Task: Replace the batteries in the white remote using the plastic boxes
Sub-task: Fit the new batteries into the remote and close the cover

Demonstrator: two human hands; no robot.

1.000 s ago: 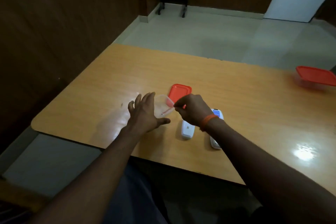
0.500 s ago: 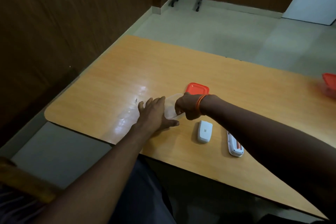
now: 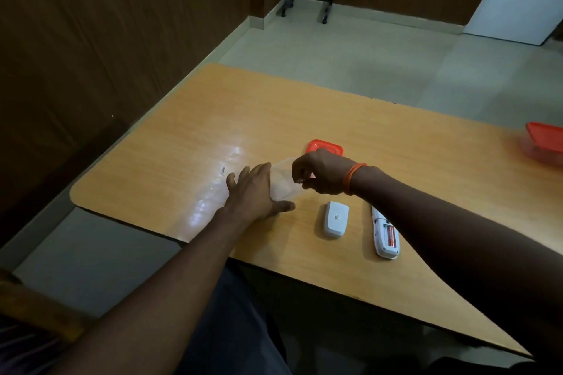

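Observation:
The white remote (image 3: 384, 233) lies face down near the table's front edge. Its battery bay is open, with an orange battery (image 3: 391, 236) inside. To its left lies the white battery cover (image 3: 335, 218). A clear plastic box (image 3: 285, 181) stands open on the table, its red lid (image 3: 324, 146) just behind. My left hand (image 3: 254, 192) braces the box's left side between spread fingers and thumb. My right hand (image 3: 323, 173), with an orange wristband, hovers over the box with its fingertips pinched. Whether they hold something is hidden.
A second clear box with a red lid (image 3: 545, 141) sits at the table's far right. The wooden table (image 3: 189, 143) ends close on my left, with a dark wall beyond. Tiled floor and a dark stand lie behind.
The view shifted, so the remote and cover now lie uncovered at the right. My right hand moved from beside the box to over it. My left hand stays against the box.

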